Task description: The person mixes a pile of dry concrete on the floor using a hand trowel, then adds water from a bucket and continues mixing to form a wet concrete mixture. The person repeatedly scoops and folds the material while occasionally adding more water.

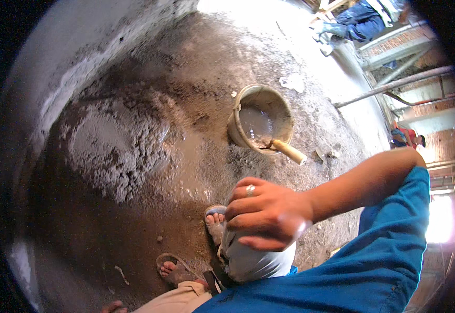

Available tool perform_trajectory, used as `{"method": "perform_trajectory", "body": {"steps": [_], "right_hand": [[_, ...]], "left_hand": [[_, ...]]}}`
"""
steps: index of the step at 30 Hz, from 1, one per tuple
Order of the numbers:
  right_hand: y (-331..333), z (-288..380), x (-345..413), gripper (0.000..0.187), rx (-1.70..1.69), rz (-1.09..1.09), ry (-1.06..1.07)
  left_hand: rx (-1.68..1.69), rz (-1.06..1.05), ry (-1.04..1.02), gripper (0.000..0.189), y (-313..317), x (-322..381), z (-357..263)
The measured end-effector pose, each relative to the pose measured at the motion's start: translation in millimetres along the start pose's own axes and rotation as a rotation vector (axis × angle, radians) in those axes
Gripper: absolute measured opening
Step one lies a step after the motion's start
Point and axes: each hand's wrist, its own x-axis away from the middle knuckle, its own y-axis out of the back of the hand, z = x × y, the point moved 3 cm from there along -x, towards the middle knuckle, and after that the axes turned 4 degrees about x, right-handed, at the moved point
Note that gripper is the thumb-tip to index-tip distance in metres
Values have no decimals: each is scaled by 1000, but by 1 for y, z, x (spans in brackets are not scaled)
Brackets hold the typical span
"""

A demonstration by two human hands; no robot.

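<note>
My right hand [268,215], with a ring on one finger, hangs palm down over my bent knee [258,258]. Its fingers curl loosely and nothing shows in them; whether it touches the knee is unclear. Only a few fingertips of my left hand [114,307] appear at the bottom edge; the rest is cut off. Beyond my right hand stands a bucket [235,127] with murky grey liquid inside. A tool's pale wooden handle [290,152] leans out over its near rim; the tool's head is hidden. A heap of wet grey mortar [114,144] lies left of the bucket.
My sandalled feet [215,223] rest on wet, gritty ground [196,187]. A rough wall [75,58] curves along the left. Towards the right rise a metal pole [395,86] and brickwork. One person's blue trousers [362,21] show at upper right; another person in red [407,135] is farther off.
</note>
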Motion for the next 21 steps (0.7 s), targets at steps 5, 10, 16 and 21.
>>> {"method": "perform_trajectory", "body": {"steps": [5,10,16,21], "right_hand": [[1,5,-4,23,-42,-96,-2],[9,16,18,25,-99,-97,-132],[19,38,43,23,-190,-196,-288],[18,64,79,21,-251,-231,-470]], "left_hand": [[76,162,-43,16,-3,-20,0],[161,436,30,19,-11,-39,-14],[153,616,87,19,-24,-44,-25],[63,735,-42,28,-41,-34,-27]]}}
